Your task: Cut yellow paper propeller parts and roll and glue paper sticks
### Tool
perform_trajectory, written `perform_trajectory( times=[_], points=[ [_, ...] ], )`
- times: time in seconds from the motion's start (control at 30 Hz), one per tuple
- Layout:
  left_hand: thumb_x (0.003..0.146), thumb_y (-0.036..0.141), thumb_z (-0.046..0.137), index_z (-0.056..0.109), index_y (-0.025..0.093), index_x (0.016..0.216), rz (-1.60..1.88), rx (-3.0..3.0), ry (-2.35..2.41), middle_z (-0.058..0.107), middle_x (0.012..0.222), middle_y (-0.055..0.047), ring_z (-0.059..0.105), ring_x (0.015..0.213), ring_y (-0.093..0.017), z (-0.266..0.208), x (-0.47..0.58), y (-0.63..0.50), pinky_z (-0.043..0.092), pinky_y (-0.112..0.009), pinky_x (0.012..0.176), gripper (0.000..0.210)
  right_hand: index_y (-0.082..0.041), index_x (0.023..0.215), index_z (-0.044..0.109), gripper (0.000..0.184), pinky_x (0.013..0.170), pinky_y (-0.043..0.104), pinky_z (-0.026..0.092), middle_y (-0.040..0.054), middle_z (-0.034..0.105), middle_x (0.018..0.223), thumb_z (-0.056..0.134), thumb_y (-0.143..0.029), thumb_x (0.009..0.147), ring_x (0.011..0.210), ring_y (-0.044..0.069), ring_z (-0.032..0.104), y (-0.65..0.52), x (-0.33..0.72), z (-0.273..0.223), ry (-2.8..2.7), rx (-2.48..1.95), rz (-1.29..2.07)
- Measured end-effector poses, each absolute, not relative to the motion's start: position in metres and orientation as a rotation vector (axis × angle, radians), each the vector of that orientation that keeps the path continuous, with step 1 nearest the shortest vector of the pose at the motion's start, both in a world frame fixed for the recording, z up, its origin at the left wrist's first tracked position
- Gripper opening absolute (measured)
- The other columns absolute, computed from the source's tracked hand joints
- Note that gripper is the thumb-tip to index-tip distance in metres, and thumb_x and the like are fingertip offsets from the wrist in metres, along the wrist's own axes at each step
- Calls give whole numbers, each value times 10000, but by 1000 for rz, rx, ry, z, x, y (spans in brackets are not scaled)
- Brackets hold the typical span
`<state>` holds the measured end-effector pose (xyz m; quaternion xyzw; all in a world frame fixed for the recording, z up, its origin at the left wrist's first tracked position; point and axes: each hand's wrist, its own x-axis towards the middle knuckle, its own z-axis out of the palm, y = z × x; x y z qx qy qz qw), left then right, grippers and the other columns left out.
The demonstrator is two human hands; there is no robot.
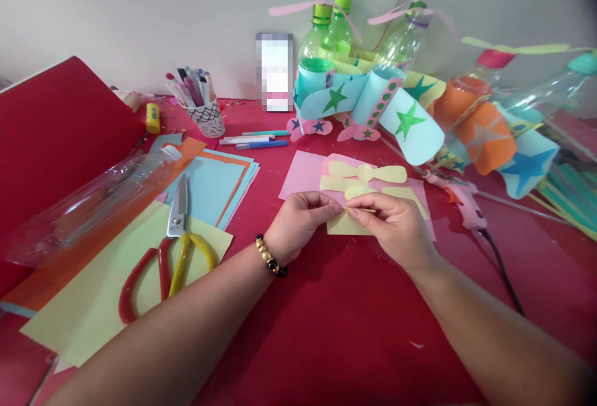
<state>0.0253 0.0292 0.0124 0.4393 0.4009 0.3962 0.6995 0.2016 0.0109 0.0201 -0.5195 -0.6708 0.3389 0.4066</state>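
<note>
Fold, probably: yellow strip [367,210] clamped in left hand [305,216] and right hand [401,227], short of far edge of desk [308,331]; next, likely, even pressure.

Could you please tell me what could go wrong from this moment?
The pale yellow paper piece, pinched by the left hand and right hand, might crease or tear if pulled. The pink glue gun lies to the right of that hand; if hot, which I cannot tell, it could cause a burn. The left forearm passes close to the scissors and might nudge them.
</note>
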Motion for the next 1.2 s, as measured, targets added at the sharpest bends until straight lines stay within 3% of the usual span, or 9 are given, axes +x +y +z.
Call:
perform_trajectory(
  times=[0.3, 0.67, 0.93, 1.2],
  points=[
    [731, 307, 673, 628, 130, 717, 923, 1198, 989, 595, 663, -10, 473, 569, -79, 12, 23, 30, 379, -221, 558, 183, -183, 767, 686, 157, 519, 241, 387, 1, 602, 652, 657, -335, 791, 584, 116, 496, 16, 204, 16, -1528, -1363, 1123],
    [747, 327, 663, 653, 123, 764, 866, 1247, 992, 597, 684, -18, 438, 570, -74, 13, 25, 29, 339, -216, 532, 205, -188, 737, 703, 187, 504, 240, 356, -9, 577, 601, 659, -362, 788, 555, 108, 459, 14, 204, 21, -1601, -1400, 1106],
    [716, 321, 695, 633, 123, 708, 903, 1130, 975, 603, 660, -17, 471, 570, -77, 12, 25, 29, 364, -220, 547, 208, -199, 758, 730, 165, 599, 264, 451, 17, 676, 702, 716, -362, 734, 638, 143, 560, 18, 205, 18, -1490, -1372, 1130],
    [687, 299, 719, 623, 120, 683, 909, 1030, 930, 607, 650, -17, 498, 571, -79, 16, 25, 29, 389, -220, 559, 204, -202, 710, 721, 194, 508, 251, 395, -4, 602, 607, 711, -395, 734, 574, 131, 500, 18, 209, 14, -1493, -1385, 1075]
  ],
)
